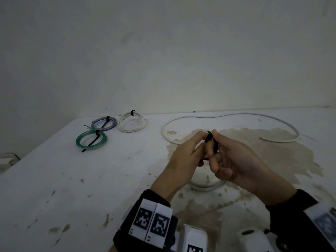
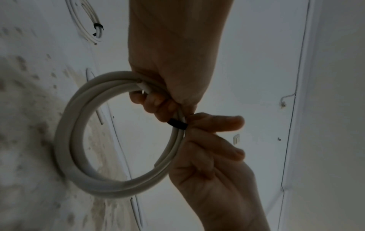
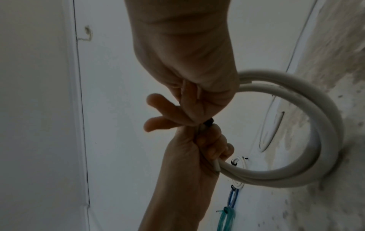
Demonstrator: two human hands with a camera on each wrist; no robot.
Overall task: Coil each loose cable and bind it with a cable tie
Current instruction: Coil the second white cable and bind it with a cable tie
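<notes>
White cable coil [image 2: 79, 140] between both gripping hands.

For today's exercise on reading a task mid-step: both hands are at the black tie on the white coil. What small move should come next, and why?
Probably pull the black tie snug. It already wraps the white coil, which the left hand grips while the right hand pinches at the tie; whether it is fully tight cannot be seen.

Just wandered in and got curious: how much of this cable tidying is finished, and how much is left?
Done: three tied coils lie on the table, green, blue-grey and white. In hand: the left hand holds another white coil while the right hand works a black tie around it. Left: one long white cable lies loose behind.
</notes>
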